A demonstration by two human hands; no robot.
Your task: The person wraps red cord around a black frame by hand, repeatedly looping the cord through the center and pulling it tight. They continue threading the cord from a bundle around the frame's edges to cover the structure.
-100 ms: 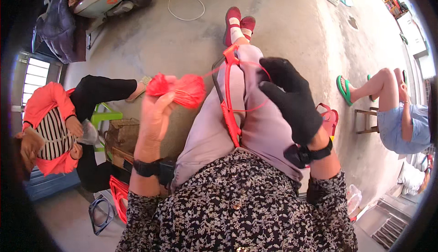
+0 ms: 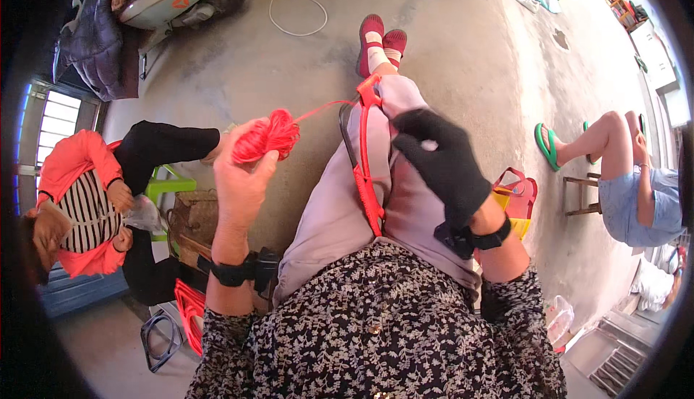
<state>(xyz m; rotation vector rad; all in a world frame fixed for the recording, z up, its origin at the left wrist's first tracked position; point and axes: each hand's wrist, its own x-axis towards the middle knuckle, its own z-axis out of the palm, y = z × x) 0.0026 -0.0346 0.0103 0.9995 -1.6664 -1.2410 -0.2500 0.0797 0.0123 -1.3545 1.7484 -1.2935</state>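
My bare left hand [image 2: 237, 178] is closed on a bundle of red cord [image 2: 273, 137], thumb and fingers pressing its sides. A single strand leads from the bundle to the top of a narrow loop-shaped frame [image 2: 366, 168] lying along my lap between my thighs. Red covers its right side and upper end, while the left side shows black. My right hand [image 2: 444, 164], in a black glove, hovers over my right thigh beside the frame with fingers curled in. A pale spot, perhaps a bare fingertip, shows among them; anything they pinch cannot be made out.
A person in a coral jacket [image 2: 87, 160] sits at left by a green stool [image 2: 171, 184] and a brown box [image 2: 194, 218]. Red loops [image 2: 189, 311] and a black loop [image 2: 160, 342] lie lower left. Another person [image 2: 636, 189] sits at right, beyond a red-yellow bag [image 2: 522, 204].
The red cord loop that stretched from the frame to my right hand is no longer seen there. My right hand has shifted left and the cord bundle slightly left.
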